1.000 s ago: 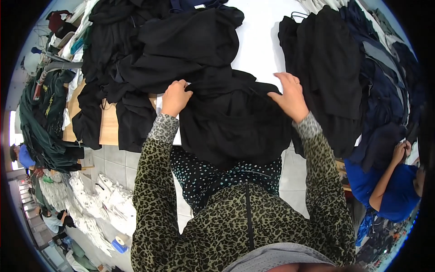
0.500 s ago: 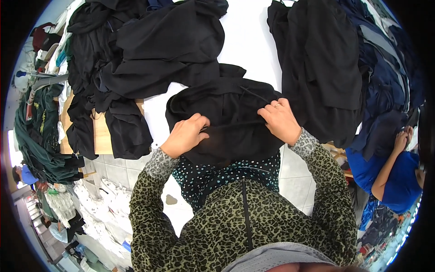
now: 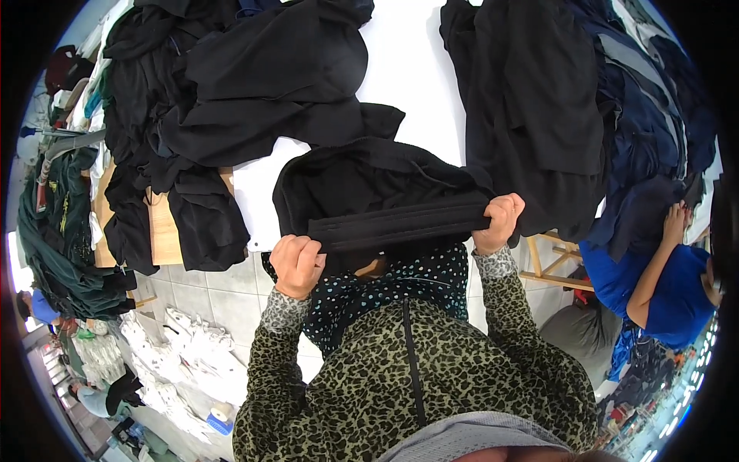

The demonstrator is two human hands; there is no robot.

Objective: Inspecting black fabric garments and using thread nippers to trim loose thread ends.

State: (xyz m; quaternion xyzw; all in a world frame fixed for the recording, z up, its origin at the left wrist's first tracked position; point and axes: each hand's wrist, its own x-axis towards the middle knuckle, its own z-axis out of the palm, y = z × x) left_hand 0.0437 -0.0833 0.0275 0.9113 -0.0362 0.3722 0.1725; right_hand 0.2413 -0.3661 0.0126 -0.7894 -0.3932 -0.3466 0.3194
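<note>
A black garment (image 3: 339, 189) lies over the near edge of the white table (image 3: 416, 69), its wide opening facing up. Its stitched elastic-looking band (image 3: 404, 224) is stretched straight across in front of me. My left hand (image 3: 296, 266) is closed around the left end of this band. At the other end my right hand (image 3: 500, 222) grips it with curled fingers. The garment's far edge stays on the table, and a thin drawcord seems to lie along it. Which kind of garment it is, I cannot tell.
Heaped black garments (image 3: 277, 65) cover the table's left side; more black garments (image 3: 539, 100) lie on the right beside a navy pile (image 3: 650, 108). A co-worker in blue (image 3: 681, 300) is at the far right. White cloth (image 3: 185, 362) lies lower left, and a wooden frame (image 3: 550, 269) stands lower right.
Both hands have come nearer to me and farther apart, pulling the band taut. Earlier the hands pinched folds in the middle of the garment; now they hold the band's two ends.
</note>
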